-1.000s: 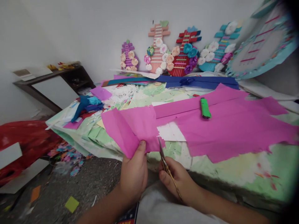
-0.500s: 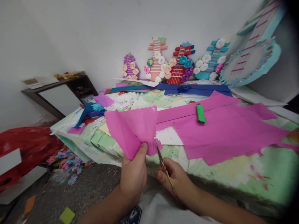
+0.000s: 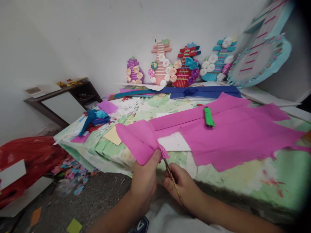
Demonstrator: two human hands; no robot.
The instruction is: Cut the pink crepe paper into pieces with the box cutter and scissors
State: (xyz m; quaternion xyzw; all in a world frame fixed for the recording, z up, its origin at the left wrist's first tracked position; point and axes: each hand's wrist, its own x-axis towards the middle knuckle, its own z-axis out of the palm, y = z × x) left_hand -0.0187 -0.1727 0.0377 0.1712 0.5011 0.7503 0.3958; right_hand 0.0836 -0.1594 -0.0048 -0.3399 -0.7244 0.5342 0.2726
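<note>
Pinched between thumb and fingers of my left hand (image 3: 145, 179) is a folded piece of pink paper (image 3: 141, 139), held up over the table's front edge. My right hand (image 3: 182, 186) grips a pair of scissors (image 3: 171, 176), blades pointing up and left. The blade tips meet the right edge of the pink piece, close beside my left thumb. To the right lies a large pink paper sheet (image 3: 233, 132) with ragged edges. On it rests a green object (image 3: 209, 117), perhaps a box cutter or lighter; its kind is unclear.
Several decorated paper guitars (image 3: 184, 69) lean against the wall behind the table (image 3: 247, 181). Blue strips (image 3: 206, 92) and white shreds (image 3: 128, 105) lie at the back. On the floor at left are a red plastic bag (image 3: 31, 155) and colourful paper scraps (image 3: 75, 173).
My left hand has moved slightly up and right, closer to the scissors. The pink piece has folded over and sits lower. The scissors' blades now look closer together.
</note>
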